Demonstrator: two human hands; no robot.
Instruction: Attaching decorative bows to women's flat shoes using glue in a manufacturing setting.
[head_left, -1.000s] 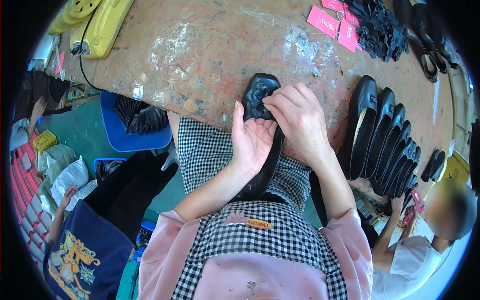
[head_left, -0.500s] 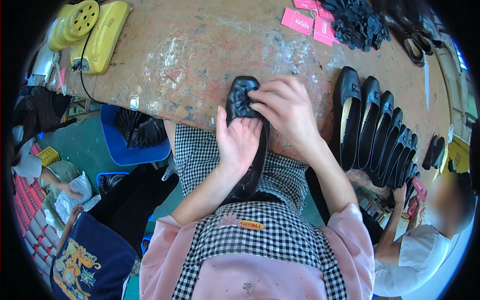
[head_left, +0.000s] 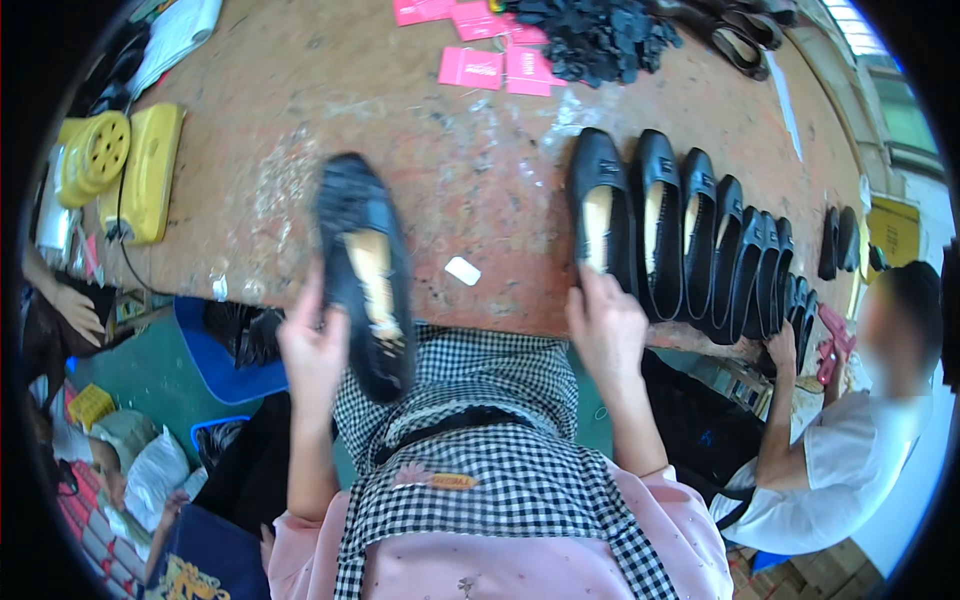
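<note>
My left hand pinches the side of a black flat shoe with a pale insole, near its heel. The shoe points away from me, over the table's near edge, and is slightly blurred. To the right, my right hand has its fingers closed at the heel of another black shoe, the leftmost of a row of black shoes. That shoe rests on the table, toe away from me. Between my hands lies a small white tag.
Pink cards and a heap of black trim pieces lie at the back of the worn table. A yellow device stands left. A blue bin is below the edge. A co-worker sits at the right, touching the row's far end.
Both hands were together on one shoe's toe. Now the left has a shoe at the left, and the right has moved to the row. The white tag now shows on the table. The view has shifted right.
</note>
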